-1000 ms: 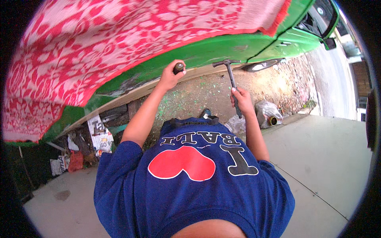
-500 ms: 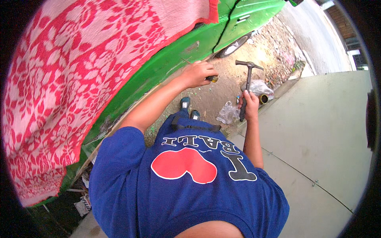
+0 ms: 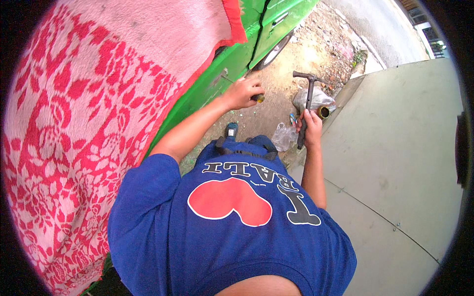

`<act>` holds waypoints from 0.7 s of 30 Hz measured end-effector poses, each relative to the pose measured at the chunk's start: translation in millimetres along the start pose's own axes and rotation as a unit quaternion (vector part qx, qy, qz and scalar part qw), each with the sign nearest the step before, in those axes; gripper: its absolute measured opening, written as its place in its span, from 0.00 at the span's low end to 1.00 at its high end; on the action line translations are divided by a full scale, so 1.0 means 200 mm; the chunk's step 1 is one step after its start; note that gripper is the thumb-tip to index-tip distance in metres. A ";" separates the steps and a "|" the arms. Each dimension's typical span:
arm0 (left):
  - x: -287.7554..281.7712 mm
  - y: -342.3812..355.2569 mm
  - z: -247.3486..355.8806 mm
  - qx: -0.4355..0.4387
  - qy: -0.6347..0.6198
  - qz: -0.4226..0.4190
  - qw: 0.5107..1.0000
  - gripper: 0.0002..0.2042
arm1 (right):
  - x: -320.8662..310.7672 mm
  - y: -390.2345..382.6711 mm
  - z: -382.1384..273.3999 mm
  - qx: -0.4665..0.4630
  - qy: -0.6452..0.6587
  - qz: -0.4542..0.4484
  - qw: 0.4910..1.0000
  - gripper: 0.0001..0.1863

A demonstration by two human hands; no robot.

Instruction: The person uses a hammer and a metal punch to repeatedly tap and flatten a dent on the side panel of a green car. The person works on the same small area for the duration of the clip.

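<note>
Over dirt (image 3: 256,118), forward-reaching hands (image 3: 242,93) (image 3: 312,130) curl around a dark handle (image 3: 257,98) and hammer (image 3: 309,94).

Bright daylight floods scene, strongest at upper right, where road (image 3: 380,29) pales toward white and sandy ground (image 3: 306,54) glares. Green car (image 3: 237,56) catches soft sheen; pale panel (image 3: 395,148) lit evenly. Shadows soft across folds of blue shirt (image 3: 222,251); gap at lower left sinks near black. Dark hammer (image 3: 309,93) reads clearly against lighter ground. Fisheye lens bends straight edges, black corners ringed with faint purple fringe; distant detail at upper right small, soft.
</note>
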State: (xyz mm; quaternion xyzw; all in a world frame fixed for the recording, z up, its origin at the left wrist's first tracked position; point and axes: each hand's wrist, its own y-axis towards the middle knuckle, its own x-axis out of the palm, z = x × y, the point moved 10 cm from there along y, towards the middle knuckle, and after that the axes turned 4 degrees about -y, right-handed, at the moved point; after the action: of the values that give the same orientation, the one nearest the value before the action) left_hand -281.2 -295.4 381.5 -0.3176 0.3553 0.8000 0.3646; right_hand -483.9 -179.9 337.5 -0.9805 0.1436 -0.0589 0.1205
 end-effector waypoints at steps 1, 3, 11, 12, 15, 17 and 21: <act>0.00 0.01 -0.01 -0.007 -0.004 -0.009 1.000 0.19 | 0.00 0.01 -0.01 0.013 -0.011 0.013 1.000 0.16; -0.02 0.06 -0.02 -0.018 -0.007 -0.024 1.000 0.18 | -0.02 0.04 0.04 0.031 -0.009 0.008 0.999 0.16; 0.07 0.17 -0.11 -0.040 0.026 -0.087 0.995 0.14 | -0.14 0.19 0.03 0.035 -0.017 -0.033 0.999 0.16; 0.08 0.17 -0.11 -0.056 0.021 -0.089 0.994 0.15 | -0.15 0.20 0.02 0.036 -0.014 -0.039 0.999 0.16; 0.14 0.17 -0.15 -0.081 0.026 -0.129 0.988 0.16 | -0.16 0.24 0.03 0.041 -0.008 -0.055 0.998 0.16; 0.17 0.15 -0.16 -0.090 0.030 -0.136 0.986 0.15 | -0.16 0.26 0.05 0.048 -0.009 -0.065 0.997 0.16; 0.19 0.15 -0.17 -0.087 0.033 -0.148 0.985 0.11 | -0.16 0.27 0.10 0.059 -0.009 -0.086 0.994 0.16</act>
State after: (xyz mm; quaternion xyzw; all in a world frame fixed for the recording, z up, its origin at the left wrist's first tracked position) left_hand -316.9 -324.6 344.2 -0.4235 0.2448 0.7543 0.4380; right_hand -525.7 -217.1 301.7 -0.9808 0.0538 -0.0689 0.1743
